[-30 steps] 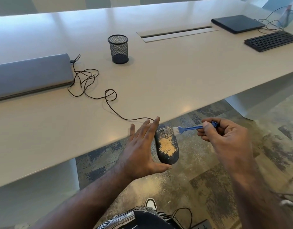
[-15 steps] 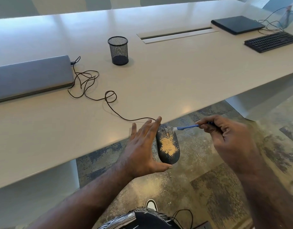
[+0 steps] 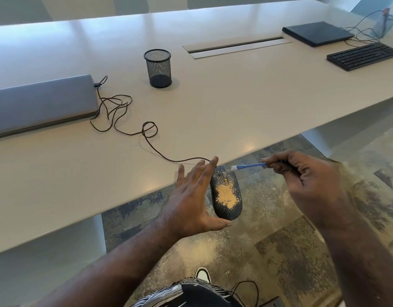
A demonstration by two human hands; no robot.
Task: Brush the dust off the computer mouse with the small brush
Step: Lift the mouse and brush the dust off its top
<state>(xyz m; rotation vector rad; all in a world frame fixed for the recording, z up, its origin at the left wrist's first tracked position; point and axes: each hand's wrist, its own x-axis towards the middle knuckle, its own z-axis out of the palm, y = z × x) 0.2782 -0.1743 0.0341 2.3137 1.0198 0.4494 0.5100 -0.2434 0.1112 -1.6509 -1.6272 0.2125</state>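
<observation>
Just off the near edge of the table (image 3: 213,107), the left hand (image 3: 191,196) held the computer mouse (image 3: 227,196) out over the floor, its fingers almost straight along the mouse's left flank and the thumb tucked under its rear end, so the mouse was pinned end to end and not wrapped. A patch of tan dust (image 3: 226,194) sat on the middle of its back, with finer specks spread toward the wheel. Right of the mouse, the right hand (image 3: 313,185) had its fingers curled tight, pinching the blue handle of the small brush (image 3: 248,166) near its far end; the pale bristles lay at the mouse's front right corner, touching or just above the shell, I cannot tell which.

Judging from these shapes, the mouse looked light and rigid, with a smooth, rounded plastic shell that could slip from so open a hold; its flanks or its two ends seemed the sensible places to take it, leaving the dusty top free. The brush looked light too, with a thin handle that might flex and soft bristles, so a hold closer to the head would likely give firmer strokes.

From the mouse's nose a thin cable (image 3: 151,138) ran back across the table in loose loops toward a closed grey laptop (image 3: 42,103), and could tug if the mouse were turned.
</observation>
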